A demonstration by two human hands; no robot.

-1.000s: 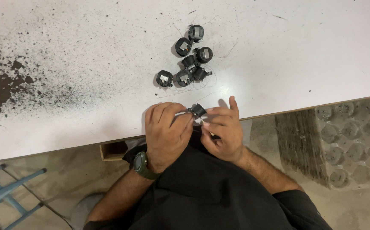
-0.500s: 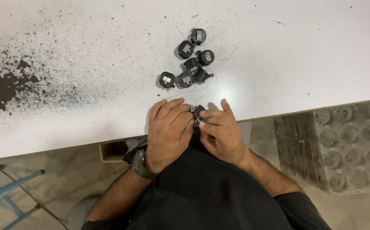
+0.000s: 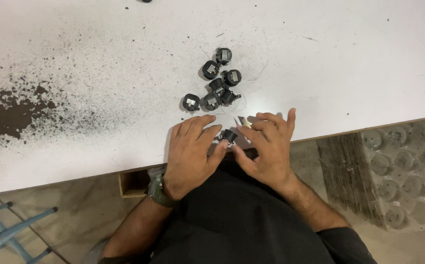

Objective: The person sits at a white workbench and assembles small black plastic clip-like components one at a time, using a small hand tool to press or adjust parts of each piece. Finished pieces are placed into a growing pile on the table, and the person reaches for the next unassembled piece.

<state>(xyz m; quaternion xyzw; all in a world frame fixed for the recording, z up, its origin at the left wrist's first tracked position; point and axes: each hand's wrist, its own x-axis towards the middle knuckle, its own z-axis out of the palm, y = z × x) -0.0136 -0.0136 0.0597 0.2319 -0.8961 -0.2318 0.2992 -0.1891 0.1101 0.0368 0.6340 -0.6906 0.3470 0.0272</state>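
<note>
Between both hands (image 3: 232,149), small black part (image 3: 229,135).

Single head-worn camera, looking almost straight down from above wearer's torso. Top of frame faces away from wearer, across white table (image 3: 320,58); near table edge crosses lower middle. Close range: left hand (image 3: 190,154) and right hand (image 3: 268,146) sit near centre (forearms enter from bottom). Floor visible below edge. No second view, so nothing shared.
</note>
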